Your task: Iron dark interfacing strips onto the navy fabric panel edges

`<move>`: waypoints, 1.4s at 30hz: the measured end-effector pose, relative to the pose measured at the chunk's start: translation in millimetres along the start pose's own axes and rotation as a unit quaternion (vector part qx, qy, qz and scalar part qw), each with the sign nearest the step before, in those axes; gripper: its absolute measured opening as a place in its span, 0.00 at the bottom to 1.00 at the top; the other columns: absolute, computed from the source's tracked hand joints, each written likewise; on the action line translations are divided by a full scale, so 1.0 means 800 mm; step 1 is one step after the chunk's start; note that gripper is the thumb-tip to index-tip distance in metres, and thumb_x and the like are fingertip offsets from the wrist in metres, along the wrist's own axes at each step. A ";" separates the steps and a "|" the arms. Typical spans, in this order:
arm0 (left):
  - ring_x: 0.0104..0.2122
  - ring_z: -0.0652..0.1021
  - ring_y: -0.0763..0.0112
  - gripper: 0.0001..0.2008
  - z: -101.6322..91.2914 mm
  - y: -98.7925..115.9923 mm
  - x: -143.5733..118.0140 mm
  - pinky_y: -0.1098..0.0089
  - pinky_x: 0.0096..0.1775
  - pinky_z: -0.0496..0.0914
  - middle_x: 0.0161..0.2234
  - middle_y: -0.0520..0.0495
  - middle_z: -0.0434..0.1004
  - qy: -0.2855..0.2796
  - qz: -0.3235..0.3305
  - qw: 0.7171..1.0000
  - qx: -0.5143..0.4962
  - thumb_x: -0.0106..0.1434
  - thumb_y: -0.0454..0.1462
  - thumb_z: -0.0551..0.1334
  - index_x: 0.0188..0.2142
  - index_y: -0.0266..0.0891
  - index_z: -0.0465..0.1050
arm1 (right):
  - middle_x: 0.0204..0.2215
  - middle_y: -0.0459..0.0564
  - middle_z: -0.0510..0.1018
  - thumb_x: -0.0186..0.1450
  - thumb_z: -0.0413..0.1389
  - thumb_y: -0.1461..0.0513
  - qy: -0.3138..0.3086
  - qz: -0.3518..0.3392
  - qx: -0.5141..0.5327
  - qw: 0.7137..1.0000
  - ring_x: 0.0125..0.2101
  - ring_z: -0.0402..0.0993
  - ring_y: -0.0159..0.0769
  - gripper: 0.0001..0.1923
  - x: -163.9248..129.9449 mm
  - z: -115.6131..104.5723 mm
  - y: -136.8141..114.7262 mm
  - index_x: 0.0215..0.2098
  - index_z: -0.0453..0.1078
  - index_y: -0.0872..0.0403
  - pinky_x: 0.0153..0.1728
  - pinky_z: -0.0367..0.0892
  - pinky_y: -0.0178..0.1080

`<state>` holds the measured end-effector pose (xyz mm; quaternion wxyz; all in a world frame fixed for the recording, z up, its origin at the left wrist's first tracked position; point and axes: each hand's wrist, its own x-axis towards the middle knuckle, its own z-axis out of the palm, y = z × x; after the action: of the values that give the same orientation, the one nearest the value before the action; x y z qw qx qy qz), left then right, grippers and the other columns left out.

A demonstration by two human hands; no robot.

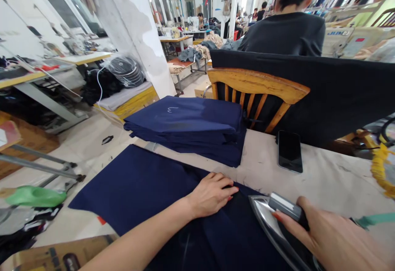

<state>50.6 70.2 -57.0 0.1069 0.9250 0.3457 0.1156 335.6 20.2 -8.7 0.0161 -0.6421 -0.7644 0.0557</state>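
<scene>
A piece of navy fabric [145, 184] lies across the table in front of me, with its far edge running slantwise to the right. My left hand [212, 192] rests on that edge, fingers bent and close together, the thumb and index fingertips at the cloth. In my right hand [327, 230] is the grey handle of a clothes iron [273, 217]. Its metal soleplate sits on the right part of the fabric, tip pointing away and to the left, a short way from my left fingers. The rear of the iron is hidden by my hand and the frame edge.
Beyond the fabric lies a folded navy stack [185, 116] with a chalk mark on top. A phone [290, 151] lies on the pale tabletop [259, 151]. Behind are a wooden chair [256, 81], hanging black cloth [348, 94] and a seated person's back [284, 36]. Yellow wrapping [381, 170] is at right.
</scene>
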 end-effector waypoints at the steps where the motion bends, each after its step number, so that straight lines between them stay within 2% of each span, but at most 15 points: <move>1: 0.46 0.68 0.62 0.16 0.000 0.000 0.000 0.61 0.47 0.63 0.48 0.48 0.71 0.002 -0.003 1.000 -0.003 0.66 0.37 0.58 0.53 0.44 0.66 | 0.15 0.45 0.70 0.62 0.45 0.46 -0.019 -0.002 -0.018 1.000 0.20 0.74 0.49 0.16 0.006 -0.008 -0.011 0.31 0.58 0.48 0.20 0.51 0.40; 5: 0.46 0.69 0.61 0.15 0.004 -0.002 -0.002 0.60 0.47 0.64 0.47 0.48 0.72 0.020 -0.014 0.999 -0.026 0.65 0.37 0.59 0.52 0.44 0.68 | 0.16 0.47 0.72 0.64 0.43 0.48 -0.084 0.011 -0.061 0.995 0.22 0.75 0.49 0.15 0.030 -0.032 -0.049 0.29 0.55 0.49 0.20 0.52 0.40; 9: 0.44 0.72 0.64 0.12 0.009 -0.009 -0.008 0.62 0.47 0.67 0.44 0.46 0.74 0.090 -0.033 0.989 -0.115 0.67 0.38 0.55 0.49 0.41 0.70 | 0.17 0.49 0.72 0.66 0.43 0.49 -0.087 0.011 -0.095 0.992 0.22 0.75 0.48 0.14 0.046 -0.038 -0.069 0.29 0.54 0.49 0.20 0.50 0.39; 11: 0.43 0.73 0.67 0.12 0.009 -0.013 -0.012 0.65 0.47 0.68 0.42 0.45 0.74 0.160 -0.062 0.969 -0.180 0.68 0.36 0.54 0.47 0.39 0.71 | 0.17 0.48 0.71 0.66 0.43 0.49 -0.095 0.015 -0.096 0.991 0.22 0.75 0.48 0.15 0.048 -0.035 -0.071 0.28 0.54 0.49 0.20 0.51 0.39; 15: 0.40 0.74 0.69 0.11 0.009 -0.019 -0.015 0.68 0.43 0.70 0.40 0.44 0.73 0.298 -0.143 0.902 -0.277 0.68 0.32 0.52 0.44 0.37 0.71 | 0.16 0.47 0.69 0.66 0.41 0.45 -0.085 0.006 -0.093 0.992 0.21 0.74 0.48 0.19 0.044 -0.028 -0.066 0.28 0.55 0.49 0.20 0.51 0.39; 17: 0.39 0.74 0.69 0.10 0.009 -0.020 -0.015 0.68 0.42 0.70 0.39 0.44 0.72 0.331 -0.173 0.880 -0.294 0.68 0.32 0.52 0.44 0.37 0.71 | 0.15 0.47 0.68 0.65 0.41 0.45 -0.063 -0.008 -0.097 0.993 0.19 0.72 0.46 0.20 0.043 -0.026 -0.063 0.27 0.58 0.49 0.19 0.51 0.39; 19: 0.40 0.74 0.68 0.10 0.010 -0.020 -0.014 0.67 0.41 0.70 0.40 0.44 0.72 0.342 -0.190 0.870 -0.298 0.68 0.32 0.52 0.45 0.37 0.69 | 0.14 0.47 0.67 0.65 0.41 0.45 -0.039 -0.025 -0.093 0.995 0.16 0.70 0.43 0.21 0.043 -0.027 -0.062 0.27 0.61 0.50 0.18 0.49 0.38; 23: 0.41 0.73 0.68 0.11 0.011 -0.018 -0.015 0.65 0.43 0.69 0.42 0.43 0.71 0.336 -0.187 0.874 -0.296 0.67 0.32 0.52 0.48 0.38 0.67 | 0.13 0.47 0.66 0.64 0.42 0.45 -0.021 -0.024 -0.065 0.997 0.14 0.68 0.40 0.22 0.046 -0.030 -0.063 0.26 0.64 0.51 0.17 0.49 0.37; 30: 0.39 0.73 0.66 0.11 0.010 -0.014 -0.018 0.63 0.44 0.69 0.41 0.42 0.71 0.305 -0.147 0.902 -0.268 0.67 0.32 0.52 0.48 0.38 0.67 | 0.16 0.49 0.70 0.66 0.41 0.46 -0.062 -0.020 -0.094 0.993 0.19 0.72 0.46 0.19 0.046 -0.024 -0.060 0.29 0.61 0.50 0.19 0.49 0.39; 34: 0.39 0.73 0.66 0.11 0.009 -0.012 -0.019 0.64 0.43 0.69 0.39 0.43 0.73 0.282 -0.113 0.926 -0.224 0.66 0.32 0.53 0.47 0.38 0.67 | 0.17 0.47 0.72 0.66 0.40 0.43 -0.100 0.013 -0.079 0.992 0.23 0.75 0.49 0.20 0.051 -0.023 -0.056 0.29 0.57 0.49 0.21 0.51 0.39; 38: 0.41 0.73 0.66 0.12 0.007 -0.008 -0.018 0.64 0.45 0.68 0.42 0.44 0.74 0.222 -0.068 0.958 -0.171 0.66 0.31 0.51 0.48 0.38 0.65 | 0.18 0.48 0.73 0.66 0.38 0.42 -0.107 0.017 -0.054 0.993 0.25 0.75 0.49 0.22 0.051 -0.027 -0.064 0.28 0.55 0.48 0.22 0.53 0.40; 42: 0.43 0.73 0.68 0.16 0.003 -0.004 -0.014 0.65 0.47 0.67 0.44 0.46 0.74 0.135 -0.053 0.980 -0.139 0.66 0.30 0.49 0.53 0.38 0.61 | 0.19 0.46 0.74 0.62 0.51 0.45 -0.108 -0.068 -0.046 0.991 0.24 0.75 0.49 0.17 0.045 -0.031 -0.085 0.30 0.58 0.49 0.22 0.53 0.39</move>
<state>41.2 64.4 -61.6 0.1929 0.8573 0.3861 0.2806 265.2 45.6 21.4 -0.0924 -0.5792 -0.8051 0.0889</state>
